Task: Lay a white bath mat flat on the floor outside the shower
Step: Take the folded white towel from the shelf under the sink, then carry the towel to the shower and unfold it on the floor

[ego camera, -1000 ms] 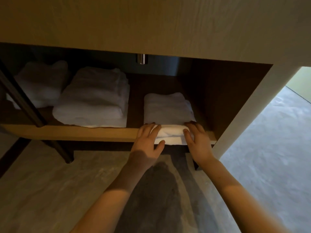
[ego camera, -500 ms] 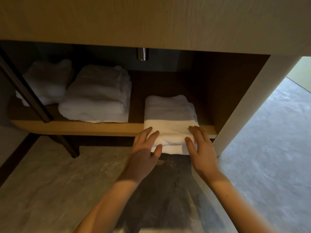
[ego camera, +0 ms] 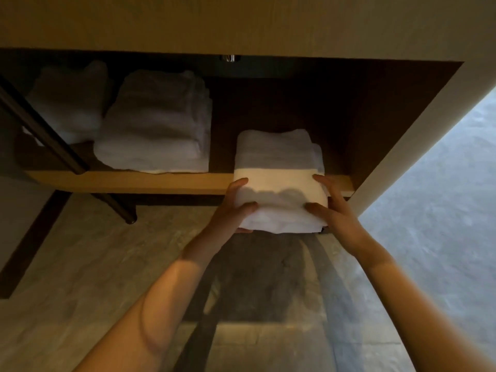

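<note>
A folded white bath mat (ego camera: 279,183) lies half on a wooden shelf (ego camera: 128,181) under a vanity, its front half sticking out past the shelf edge. My left hand (ego camera: 233,208) grips its left front corner, thumb on top and fingers under it. My right hand (ego camera: 332,208) holds the right front corner the same way. The back of the mat rests in shadow inside the cabinet.
Two stacks of folded white towels (ego camera: 158,124) (ego camera: 69,100) sit further left on the same shelf. A dark metal leg (ego camera: 67,154) slants down to the grey stone floor (ego camera: 80,277). The vanity's side panel (ego camera: 418,130) stands at right, with open floor beyond.
Both hands have slid the folded mat toward me, so more of it hangs past the shelf edge. The fingers have wrapped under its front corners.
</note>
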`<state>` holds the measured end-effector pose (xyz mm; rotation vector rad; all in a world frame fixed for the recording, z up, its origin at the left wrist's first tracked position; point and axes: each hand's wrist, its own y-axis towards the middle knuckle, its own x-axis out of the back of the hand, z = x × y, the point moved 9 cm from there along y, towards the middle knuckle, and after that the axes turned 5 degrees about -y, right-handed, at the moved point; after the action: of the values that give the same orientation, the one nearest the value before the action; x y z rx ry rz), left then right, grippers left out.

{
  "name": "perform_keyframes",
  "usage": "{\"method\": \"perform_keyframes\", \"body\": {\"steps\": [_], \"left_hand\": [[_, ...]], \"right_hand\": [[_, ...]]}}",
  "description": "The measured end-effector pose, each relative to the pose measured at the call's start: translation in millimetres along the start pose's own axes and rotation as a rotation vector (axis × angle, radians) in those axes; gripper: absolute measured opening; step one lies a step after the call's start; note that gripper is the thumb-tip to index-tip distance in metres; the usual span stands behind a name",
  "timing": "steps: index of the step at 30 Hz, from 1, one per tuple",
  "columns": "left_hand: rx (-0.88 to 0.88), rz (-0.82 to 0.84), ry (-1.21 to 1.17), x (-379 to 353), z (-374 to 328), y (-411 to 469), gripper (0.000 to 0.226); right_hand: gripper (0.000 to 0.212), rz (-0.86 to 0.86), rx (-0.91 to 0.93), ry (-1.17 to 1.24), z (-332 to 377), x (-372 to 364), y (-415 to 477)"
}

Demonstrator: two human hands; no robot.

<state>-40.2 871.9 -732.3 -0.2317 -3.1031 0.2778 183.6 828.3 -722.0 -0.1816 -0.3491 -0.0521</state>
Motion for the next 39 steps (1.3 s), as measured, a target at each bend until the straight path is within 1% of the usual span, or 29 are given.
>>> {"method": "perform_keyframes", "body": {"steps": [1, 2, 3, 5, 7, 10, 14, 17, 23, 26, 29, 31, 34, 36, 38, 39], "left_hand": [[0.105, 0.128, 0.053, -3.9, 7.1, -13.3, 0.056], [0.146, 0.185, 0.087, -1.4, 8.5, -25.2, 0.057], [0.169, 0.207, 0.106, 7.1, 7.7, -37.5, 0.059], [0.223, 0.203, 0.057, 6.9, -1.1, -56.8, 0.061], [0.250, 0.211, 0.070, 6.7, -14.4, -81.0, 0.060], [0.264, 0.187, 0.079, 15.4, -44.1, -114.9, 0.060], [0.375, 0.198, 0.006, 10.0, -98.5, -166.7, 0.059], [0.452, 0.214, 0.034, 9.7, -151.3, -215.0, 0.059], [0.397, 0.236, 0.055, -8.7, -314.4, -316.3, 0.061], [0.399, 0.264, 0.053, -19.1, -400.0, -362.6, 0.063], [0.301, 0.290, 0.006, -30.1, -483.9, -394.3, 0.063], [0.204, 0.310, -0.018, -35.1, -537.6, -405.4, 0.063], [0.140, 0.324, -0.064, -37.4, -606.1, -408.7, 0.064], [0.071, 0.323, -0.027, -37.0, -651.4, -400.2, 0.065], [-0.053, 0.314, 0.046, -35.6, -697.5, -386.8, 0.066], [-0.104, 0.317, 0.046, -34.7, -718.5, -379.7, 0.067]], "right_hand": [[0.058, 0.042, -0.017, 0.023, 0.4, -4.5, -8.3], [0.059, 0.086, -0.043, 0.065, 1.3, -9.4, -17.5], [0.058, 0.128, -0.090, 0.125, 1.4, -14.3, -28.4], [0.057, 0.166, -0.221, 0.254, 1.3, -21.3, -51.0], [0.058, 0.134, -0.313, 0.255, 6.1, -20.2, -72.9], [0.062, 0.119, -0.351, 0.227, 30.7, -18.2, -107.5], [0.064, 0.194, -0.331, 0.264, 87.9, -4.0, -159.9], [0.063, 0.214, -0.359, 0.261, 140.7, 19.4, -209.9], [0.062, 0.212, -0.335, 0.265, 288.1, 87.8, -316.9], [0.063, 0.160, -0.314, 0.285, 367.5, 129.7, -363.0], [0.071, 0.111, -0.261, 0.313, 441.5, 168.6, -394.8], [0.073, 0.082, -0.208, 0.322, 490.8, 194.2, -407.1], [0.074, 0.053, -0.089, 0.286, 559.5, 224.7, -410.1], [0.075, 0.025, -0.023, 0.303, 600.1, 241.7, -404.7], [0.076, -0.002, 0.049, 0.316, 638.1, 257.2, -395.9], [0.075, -0.008, 0.085, 0.313, 656.1, 263.5, -391.3]]}}
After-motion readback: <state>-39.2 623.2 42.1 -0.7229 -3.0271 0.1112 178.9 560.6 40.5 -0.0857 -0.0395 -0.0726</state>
